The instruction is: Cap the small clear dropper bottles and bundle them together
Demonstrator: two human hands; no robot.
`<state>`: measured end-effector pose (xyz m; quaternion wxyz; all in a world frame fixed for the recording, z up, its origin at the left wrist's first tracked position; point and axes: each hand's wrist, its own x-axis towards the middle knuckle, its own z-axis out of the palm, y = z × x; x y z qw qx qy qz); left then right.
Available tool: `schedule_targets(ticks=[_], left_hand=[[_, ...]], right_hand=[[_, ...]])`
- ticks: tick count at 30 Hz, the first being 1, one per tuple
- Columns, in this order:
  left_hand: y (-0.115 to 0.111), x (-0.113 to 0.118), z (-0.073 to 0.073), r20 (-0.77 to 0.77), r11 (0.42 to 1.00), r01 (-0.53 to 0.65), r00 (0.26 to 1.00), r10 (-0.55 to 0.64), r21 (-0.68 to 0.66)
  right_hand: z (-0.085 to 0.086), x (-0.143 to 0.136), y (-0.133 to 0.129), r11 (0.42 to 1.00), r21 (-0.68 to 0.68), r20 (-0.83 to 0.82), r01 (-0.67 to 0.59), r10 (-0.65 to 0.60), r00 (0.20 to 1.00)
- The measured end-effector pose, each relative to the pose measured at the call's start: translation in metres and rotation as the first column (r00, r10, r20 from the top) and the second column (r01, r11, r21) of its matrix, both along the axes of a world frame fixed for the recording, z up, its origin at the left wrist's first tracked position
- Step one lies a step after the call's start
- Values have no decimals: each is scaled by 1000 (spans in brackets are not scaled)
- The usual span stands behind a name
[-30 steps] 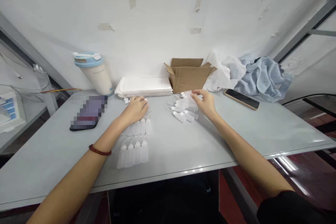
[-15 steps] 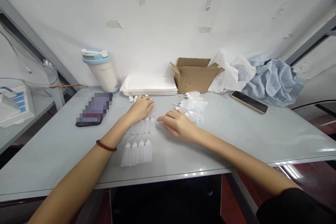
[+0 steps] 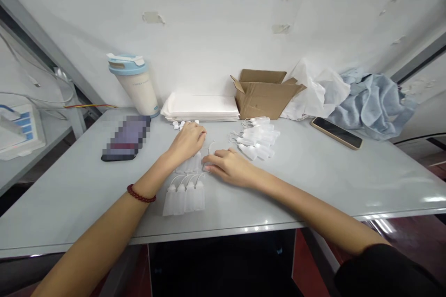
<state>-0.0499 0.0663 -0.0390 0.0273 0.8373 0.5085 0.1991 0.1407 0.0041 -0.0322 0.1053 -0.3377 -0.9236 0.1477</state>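
My left hand point(image 3: 189, 140) is closed, its fingers curled down beside small white pieces like caps point(image 3: 179, 125); whatever is under the fingertips is hidden. Thumb and fingers of my right hand point(image 3: 230, 164) are closed on a small translucent bottle point(image 3: 206, 167) at the right end of a row. That row of bottles point(image 3: 188, 163), with thin white cords, lies partly behind my left wrist. Nearer the table edge is a second row of corded bottles point(image 3: 184, 198), laid side by side. A loose pile of similar bottles point(image 3: 259, 138) lies beyond my right hand.
Along the wall stand a tumbler point(image 3: 137, 88), a stack of white sheets point(image 3: 202, 107), an opened cardboard box point(image 3: 263, 100), a white plastic bag point(image 3: 318, 90) and blue cloth point(image 3: 372, 104). A phone point(image 3: 336, 132) lies right, a blurred dark device point(image 3: 127, 138) left.
My right hand has moved left from beside the row onto its end bottle. My left hand stays by the white pieces. The camera view has shifted slightly.
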Motion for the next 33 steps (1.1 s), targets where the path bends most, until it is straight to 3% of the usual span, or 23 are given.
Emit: schedule_targets(ticks=[5, 11, 17, 19, 24, 27, 30, 33], left_hand=[[-10, 3, 8, 63, 999, -35, 997, 33, 26], [-28, 11, 23, 245, 998, -58, 968, 55, 5], [-43, 17, 41, 562, 959, -14, 808, 178, -283], [-46, 17, 45, 604, 921, 54, 770, 208, -386], [-45, 17, 48, 613, 843, 159, 756, 231, -513], [-43, 17, 44, 648, 821, 193, 718, 255, -537], [-42, 17, 41, 693, 802, 272, 685, 226, -531], [-42, 17, 39, 709, 791, 314, 675, 203, -525]], right_hand=[[2, 10, 3, 999, -39, -53, 19, -21, 998], [5, 24, 7, 993, 88, -175, 82, -66, 982], [7, 29, 14, 974, 36, -457, 224, -184, 870], [6, 29, 14, 964, 3, -515, 267, -227, 827], [6, 26, 11, 952, -108, -580, 288, -296, 759], [9, 23, 9, 926, -298, -624, 233, -374, 687], [12, 22, 8, 848, -529, -668, 31, -438, 602], [14, 23, 9, 760, -633, -685, -145, -463, 562]])
